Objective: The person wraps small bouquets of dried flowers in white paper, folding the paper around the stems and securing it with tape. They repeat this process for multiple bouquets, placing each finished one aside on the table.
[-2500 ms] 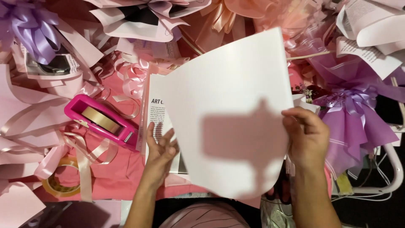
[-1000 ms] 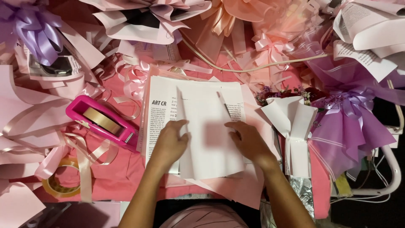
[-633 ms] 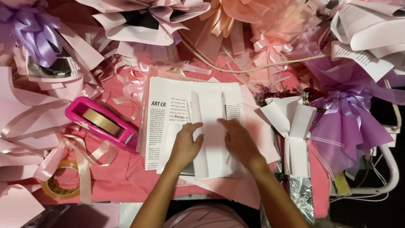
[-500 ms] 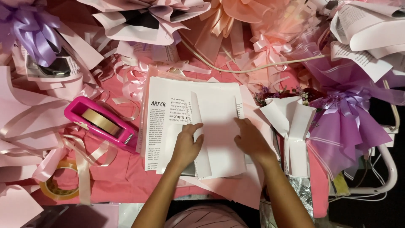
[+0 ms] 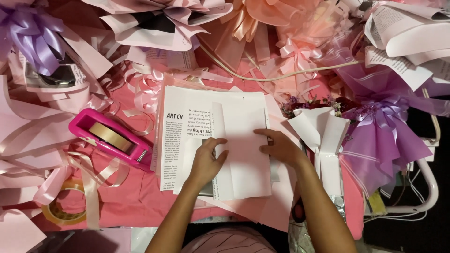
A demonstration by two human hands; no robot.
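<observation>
A white sheet of paper point(image 5: 243, 159), folded into a narrow panel, lies on a stack of printed sheets point(image 5: 176, 140) in the middle of the pink table. My left hand point(image 5: 206, 159) presses flat on the folded sheet's left fold. On its right edge rests my right hand point(image 5: 279, 146), fingers spread and pushing down. Neither hand lifts the paper.
A pink tape dispenser point(image 5: 110, 138) sits left of the stack, a roll of clear tape point(image 5: 63, 211) below it. A white wrapped bouquet point(image 5: 323, 136) and a purple one point(image 5: 379, 140) lie to the right. Pink ribbons, bows and wrapping paper crowd the back and left.
The large white sheet I held up has been laid on the stack and folded. My hands moved down onto it, and my right hand slid along the right fold.
</observation>
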